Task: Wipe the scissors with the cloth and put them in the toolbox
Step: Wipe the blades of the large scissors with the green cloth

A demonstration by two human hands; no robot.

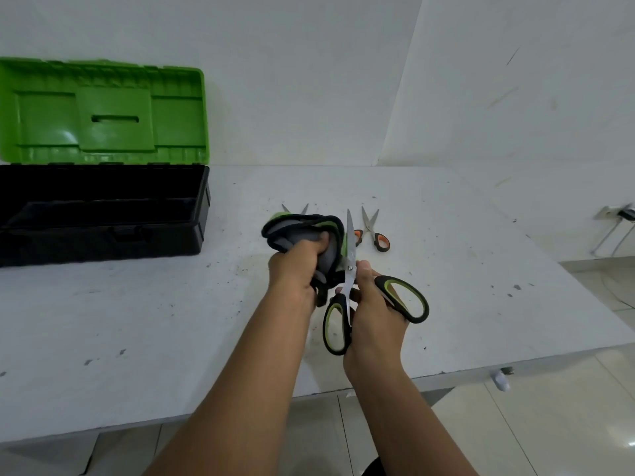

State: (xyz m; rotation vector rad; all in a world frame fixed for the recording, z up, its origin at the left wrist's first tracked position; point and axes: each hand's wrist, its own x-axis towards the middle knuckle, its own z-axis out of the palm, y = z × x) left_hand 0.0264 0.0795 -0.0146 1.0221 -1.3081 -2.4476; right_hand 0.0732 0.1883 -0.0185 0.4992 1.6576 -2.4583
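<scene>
Right hand (372, 304) grips green-handled scissors (350, 269) above the table (137, 321), blades up; left hand (295, 269) clutches the bunched cloth (302, 230) against them. Toolbox (103, 214) sits open far left.

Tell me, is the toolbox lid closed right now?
No, the green lid stands upright, hinged open behind the black toolbox, whose inside is exposed.
</scene>
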